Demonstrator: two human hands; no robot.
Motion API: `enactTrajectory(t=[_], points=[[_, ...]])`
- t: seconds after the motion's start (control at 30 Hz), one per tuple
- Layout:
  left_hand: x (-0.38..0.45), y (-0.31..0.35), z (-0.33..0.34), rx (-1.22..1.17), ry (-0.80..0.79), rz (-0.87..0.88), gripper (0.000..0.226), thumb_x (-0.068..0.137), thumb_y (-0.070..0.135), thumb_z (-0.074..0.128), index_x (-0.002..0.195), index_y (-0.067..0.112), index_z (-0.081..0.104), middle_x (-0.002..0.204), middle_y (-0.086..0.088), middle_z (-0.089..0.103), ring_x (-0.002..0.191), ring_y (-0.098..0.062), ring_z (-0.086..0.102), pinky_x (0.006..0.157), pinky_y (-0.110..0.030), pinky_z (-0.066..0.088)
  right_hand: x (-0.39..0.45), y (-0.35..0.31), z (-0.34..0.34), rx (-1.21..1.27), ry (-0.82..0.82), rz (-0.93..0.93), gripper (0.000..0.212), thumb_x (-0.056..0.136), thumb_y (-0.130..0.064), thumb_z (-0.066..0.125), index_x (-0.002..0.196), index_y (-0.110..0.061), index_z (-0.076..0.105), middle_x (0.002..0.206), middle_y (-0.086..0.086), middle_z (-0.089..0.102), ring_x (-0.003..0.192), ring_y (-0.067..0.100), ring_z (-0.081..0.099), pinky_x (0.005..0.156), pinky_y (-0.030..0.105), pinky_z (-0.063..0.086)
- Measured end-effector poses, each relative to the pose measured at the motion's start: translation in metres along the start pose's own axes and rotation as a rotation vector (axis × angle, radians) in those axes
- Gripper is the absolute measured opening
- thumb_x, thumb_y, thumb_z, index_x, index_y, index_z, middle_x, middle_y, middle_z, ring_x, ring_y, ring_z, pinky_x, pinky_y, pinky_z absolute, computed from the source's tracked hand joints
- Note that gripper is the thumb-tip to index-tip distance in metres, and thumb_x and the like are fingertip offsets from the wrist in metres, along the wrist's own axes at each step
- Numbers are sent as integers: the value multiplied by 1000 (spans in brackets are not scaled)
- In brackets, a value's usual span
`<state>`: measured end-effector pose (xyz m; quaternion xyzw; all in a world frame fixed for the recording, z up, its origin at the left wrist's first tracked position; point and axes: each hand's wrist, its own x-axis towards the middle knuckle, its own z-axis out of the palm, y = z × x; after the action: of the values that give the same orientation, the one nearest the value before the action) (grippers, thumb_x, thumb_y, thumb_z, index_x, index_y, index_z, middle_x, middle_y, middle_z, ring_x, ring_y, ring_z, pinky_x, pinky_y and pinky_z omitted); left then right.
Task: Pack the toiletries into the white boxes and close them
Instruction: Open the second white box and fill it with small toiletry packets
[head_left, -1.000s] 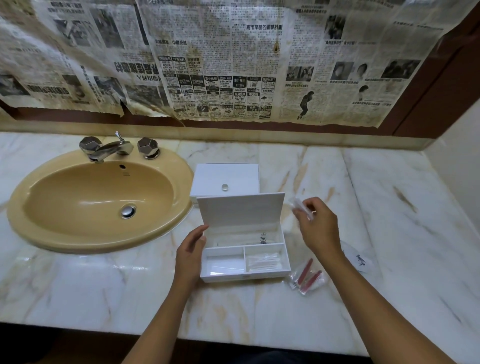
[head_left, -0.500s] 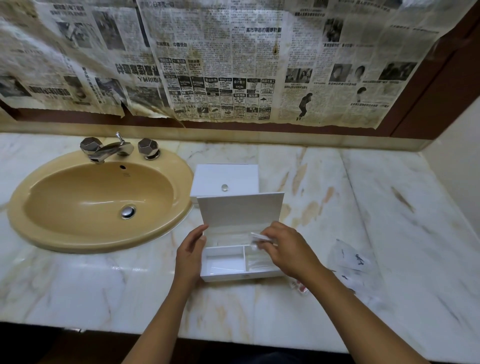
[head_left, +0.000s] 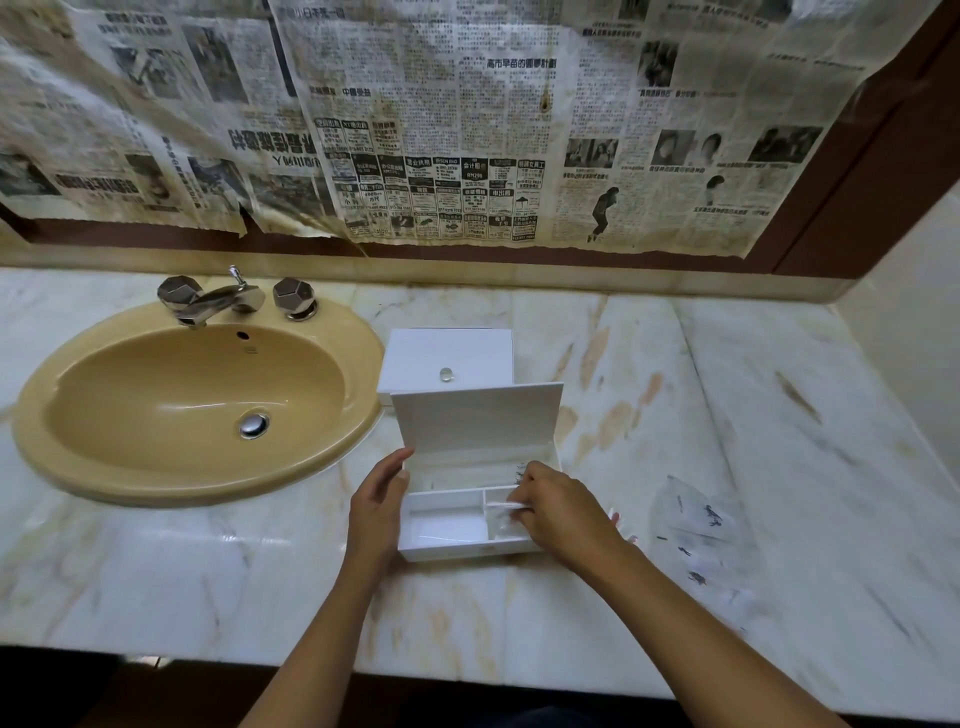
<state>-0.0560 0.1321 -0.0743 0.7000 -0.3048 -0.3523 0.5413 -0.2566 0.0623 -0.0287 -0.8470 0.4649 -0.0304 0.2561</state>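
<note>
While my right hand (head_left: 558, 512) lowers a small clear sachet (head_left: 506, 505), the open white box (head_left: 467, 545) takes its next toiletry.

My fingers pinch the sachet over the box's front right compartment, where other clear packets already seem to lie; my left hand (head_left: 376, 506) rests fairly straight and flat against the box's left wall, steadying it. To do this well I'd keep that brace firm, lay the sachet flat and low so the upright lid (head_left: 475, 418) can fold down later, and let go only once it sits inside. Right of the box lie loose printed wrappers (head_left: 698, 512); just behind it stands a second white box (head_left: 447, 358), closed.
</note>
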Motion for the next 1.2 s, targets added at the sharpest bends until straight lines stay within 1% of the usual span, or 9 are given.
enactTrajectory(t=[0.27,0.33,0.43,0.57,0.67,0.77,0.93,1.1,1.2], points=[[0,-1,0,-21,3,-6,29,99,9,47,115,27,63,120,9,61,110,-3,54,89,-10,39,-7,-4,-14,105,11,-28,16,93,-21,52,99,-20,66,92,1,68,85,24,61,73,31,47],[0,0,0,-22,4,-10,29,99,9,47,115,27,63,120,9,60,110,-6,54,89,-12,40,-9,-7,-21,217,64,-9,18,94,-29,53,111,-24,59,90,-6,62,80,17,59,70,29,46],[0,0,0,-13,2,-3,29,99,8,47,115,26,63,118,9,61,104,4,55,83,-4,39,-7,-6,-29,314,58,40,17,96,-30,43,113,-28,43,75,-6,52,68,16,52,63,31,40],[0,-1,-1,-11,4,9,29,98,5,47,114,24,63,116,10,62,98,22,53,79,5,37,-4,0,-32,330,110,77,6,96,-20,38,99,-23,42,61,-1,49,54,16,43,54,33,33],[1,-1,-1,-9,3,3,29,99,6,47,115,24,63,116,11,61,99,20,52,79,5,37,-4,3,-27,304,163,73,9,95,-17,46,95,-21,54,80,-2,61,75,15,55,69,33,46],[0,-2,-1,-6,4,0,29,99,7,47,115,25,63,116,11,61,100,19,52,79,4,38,-4,5,-21,202,237,37,13,91,-13,56,93,-19,67,97,-6,57,95,11,49,85,23,37],[1,-2,0,9,1,2,29,99,8,47,115,27,63,115,13,61,99,20,52,79,3,38,-5,1,-23,9,170,-17,18,93,-18,53,100,-20,70,99,-5,60,97,13,51,88,26,34],[2,-3,-1,12,6,1,29,99,7,48,115,26,63,115,14,61,101,21,51,81,4,36,-5,-5,-16,-58,90,23,20,91,-17,51,95,-15,70,99,1,61,91,19,56,73,21,36],[2,-5,-1,9,7,14,30,98,5,48,114,24,64,115,15,62,100,24,51,83,5,36,-2,-10,-11,-98,89,17,22,90,-14,49,94,-13,71,100,3,61,95,22,56,78,26,39]])
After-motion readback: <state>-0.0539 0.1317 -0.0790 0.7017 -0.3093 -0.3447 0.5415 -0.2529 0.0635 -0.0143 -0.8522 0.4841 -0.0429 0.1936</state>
